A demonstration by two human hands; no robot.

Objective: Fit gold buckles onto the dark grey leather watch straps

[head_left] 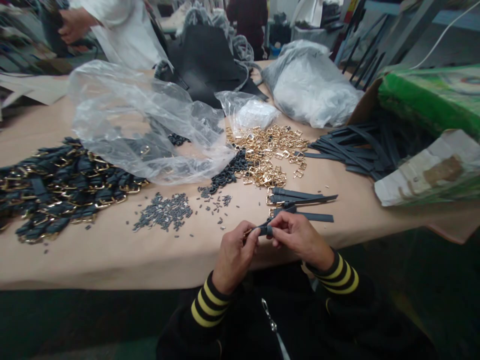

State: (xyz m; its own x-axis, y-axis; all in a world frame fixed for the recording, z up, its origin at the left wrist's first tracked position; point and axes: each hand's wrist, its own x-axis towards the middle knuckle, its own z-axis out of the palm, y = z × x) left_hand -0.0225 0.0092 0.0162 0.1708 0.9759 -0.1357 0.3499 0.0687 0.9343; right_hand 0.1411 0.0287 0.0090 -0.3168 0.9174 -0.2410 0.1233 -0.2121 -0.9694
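Note:
At the table's front edge, my left hand [238, 252] pinches a short dark strap [264, 230] with a bit of gold metal at its left end. My right hand [300, 236] grips the same strap from the right, its fingertips close to my left thumb. Just beyond my hands lie several dark straps with gold buckles [300, 196]. Loose gold buckles [272, 150] are heaped farther back, beside a pile of dark loops [229, 172]. Small dark pieces [165, 212] are scattered to the left of my hands.
Buckled dark straps [71, 185] form a big pile at left. Clear plastic [150, 125] covers the middle back. A stuffed plastic bag [313, 82] and a green box [431, 100] with long dark straps [363, 147] stand at right. Across the table is a person in white [123, 35].

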